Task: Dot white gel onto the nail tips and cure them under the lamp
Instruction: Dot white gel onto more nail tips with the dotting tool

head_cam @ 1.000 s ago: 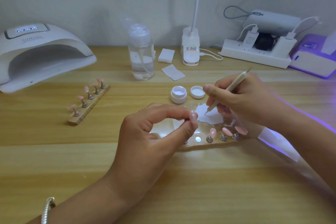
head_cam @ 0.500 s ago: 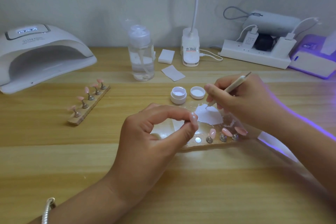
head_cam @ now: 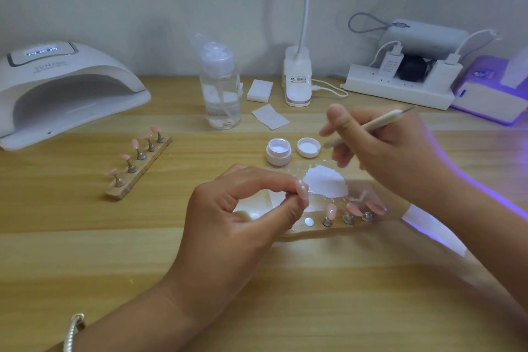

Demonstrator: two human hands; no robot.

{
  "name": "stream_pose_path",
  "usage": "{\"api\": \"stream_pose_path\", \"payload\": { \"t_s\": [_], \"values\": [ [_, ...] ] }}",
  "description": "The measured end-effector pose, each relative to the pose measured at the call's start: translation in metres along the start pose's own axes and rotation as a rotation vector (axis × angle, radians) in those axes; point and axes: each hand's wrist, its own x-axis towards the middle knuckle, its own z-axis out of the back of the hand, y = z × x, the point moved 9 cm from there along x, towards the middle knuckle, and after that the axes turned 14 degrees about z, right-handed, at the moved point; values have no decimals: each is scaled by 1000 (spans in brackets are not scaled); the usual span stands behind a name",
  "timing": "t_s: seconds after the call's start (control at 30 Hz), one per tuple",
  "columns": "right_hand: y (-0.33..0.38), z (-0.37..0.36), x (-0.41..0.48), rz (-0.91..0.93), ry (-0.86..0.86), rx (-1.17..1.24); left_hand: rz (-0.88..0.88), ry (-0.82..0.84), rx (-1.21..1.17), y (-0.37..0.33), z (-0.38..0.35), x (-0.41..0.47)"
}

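Observation:
My left hand (head_cam: 243,217) pinches a pale pink nail tip (head_cam: 303,190) between thumb and forefinger, just above the near wooden holder (head_cam: 337,227). Three more pink tips (head_cam: 354,208) stand on that holder's right part. My right hand (head_cam: 385,148) grips a slim dotting tool (head_cam: 374,124), lifted above the table to the right of the open white gel jar (head_cam: 278,151). The jar's lid (head_cam: 308,147) lies beside it. A white smear of gel (head_cam: 327,181) sits on a clear sheet behind the holder. The white curing lamp (head_cam: 57,91) stands at far left.
A second wooden holder (head_cam: 137,166) with several pink tips lies left of centre. A clear pump bottle (head_cam: 220,88), white pads (head_cam: 258,90), a desk-lamp base (head_cam: 297,80), a power strip (head_cam: 400,88) with chargers and a purple-lit device (head_cam: 485,97) line the back edge.
My right hand has lifted the dotting tool up and away from the white gel smear, toward the jar. My left hand has kept its pinch on the nail tip.

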Motion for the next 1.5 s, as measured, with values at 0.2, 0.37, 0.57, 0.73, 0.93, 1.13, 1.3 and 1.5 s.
{"api": "stream_pose_path", "payload": {
  "t_s": [0.2,0.37,0.57,0.73,0.93,1.13,1.3,1.5],
  "values": [
    [49,9,-3,146,-179,294,2,6,-72,-2,-1,0],
    [76,3,-16,228,-262,400,-12,24,-55,-4,-2,0],
    [75,-3,-22,227,-260,391,-40,9,-16,-6,-1,0],
    [73,-7,-24,233,-255,402,-25,23,-45,-5,-2,0],
    [74,-7,-25,246,-260,366,-39,31,-37,-4,-3,-1],
    [76,-8,-24,264,-252,379,-55,24,-29,-5,-3,0],
    [77,-8,-23,267,-244,385,-38,19,-40,-3,-2,0],
    [78,-9,-23,269,-232,380,-53,14,-25,-5,-3,0]
  ]
}}
